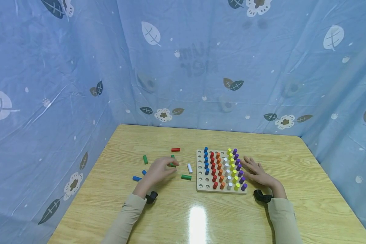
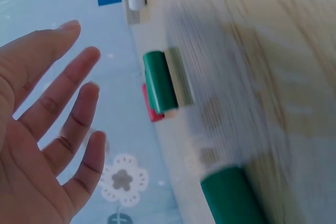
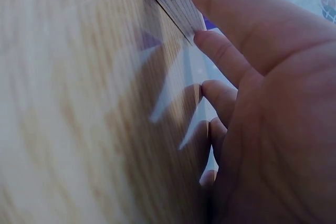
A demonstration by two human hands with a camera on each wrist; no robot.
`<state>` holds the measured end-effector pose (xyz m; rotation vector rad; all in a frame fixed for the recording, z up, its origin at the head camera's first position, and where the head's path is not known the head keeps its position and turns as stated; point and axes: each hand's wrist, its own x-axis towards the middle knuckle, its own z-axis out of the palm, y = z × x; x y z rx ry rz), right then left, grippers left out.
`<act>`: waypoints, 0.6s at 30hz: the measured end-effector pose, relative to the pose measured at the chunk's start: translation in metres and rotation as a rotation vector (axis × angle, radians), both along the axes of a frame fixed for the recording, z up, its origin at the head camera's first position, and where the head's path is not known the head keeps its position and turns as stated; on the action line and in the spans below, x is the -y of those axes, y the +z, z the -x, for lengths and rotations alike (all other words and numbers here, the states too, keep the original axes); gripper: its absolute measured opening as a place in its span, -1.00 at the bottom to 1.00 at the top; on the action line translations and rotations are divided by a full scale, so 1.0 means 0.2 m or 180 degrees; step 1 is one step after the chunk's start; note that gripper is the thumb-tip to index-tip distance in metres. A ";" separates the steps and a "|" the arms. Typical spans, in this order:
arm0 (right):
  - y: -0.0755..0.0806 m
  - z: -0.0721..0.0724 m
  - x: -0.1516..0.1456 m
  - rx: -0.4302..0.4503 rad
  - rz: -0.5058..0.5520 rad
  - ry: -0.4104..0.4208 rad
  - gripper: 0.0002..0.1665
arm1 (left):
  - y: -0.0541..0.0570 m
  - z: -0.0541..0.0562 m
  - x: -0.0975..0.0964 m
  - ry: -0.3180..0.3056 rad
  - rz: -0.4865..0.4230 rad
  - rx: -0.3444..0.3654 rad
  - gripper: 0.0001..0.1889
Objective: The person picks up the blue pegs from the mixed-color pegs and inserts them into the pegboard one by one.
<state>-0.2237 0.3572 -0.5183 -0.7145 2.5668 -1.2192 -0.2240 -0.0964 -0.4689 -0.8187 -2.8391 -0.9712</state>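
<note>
My left hand (image 1: pixel 159 171) hovers over the table left of a wooden pegboard (image 1: pixel 202 188), thumb and fingers apart with nothing between them. Close to its fingertips lies a green peg (image 1: pixel 173 165); another green peg (image 1: pixel 186 177) and a white peg (image 1: pixel 189 168) lie between hand and board. In the left wrist view the fingers are spread loosely beside a green peg (image 2: pixel 160 81). Beside the board's right edge rests my right hand (image 1: pixel 259 173), fingers extended; its thumb and index finger are at the board's side in the right wrist view. Columns of blue, red, orange, white, yellow and purple pegs stand in the board.
Loose on the left of the wooden table (image 1: pixel 231 217) lie a red peg (image 1: pixel 175 149), a green peg (image 1: pixel 145 159) and blue pegs (image 1: pixel 137 178). Bare holes show on the board's left side. A blue patterned curtain (image 1: pixel 201 84) borders the table's back and sides.
</note>
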 end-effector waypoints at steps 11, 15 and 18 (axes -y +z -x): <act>0.00 0.00 0.00 -0.0003 -0.0025 -0.0022 -0.32 | -0.01 -0.01 0.12 0.0102 0.0026 -0.0149 -0.82; 0.01 -0.01 0.01 0.0009 -0.0055 -0.0057 -0.31 | -0.01 -0.02 0.16 0.0146 0.0029 -0.0189 -0.81; 0.01 -0.01 0.01 0.0013 -0.0045 -0.0070 -0.31 | -0.02 -0.02 0.19 0.0211 0.0027 -0.0145 -0.81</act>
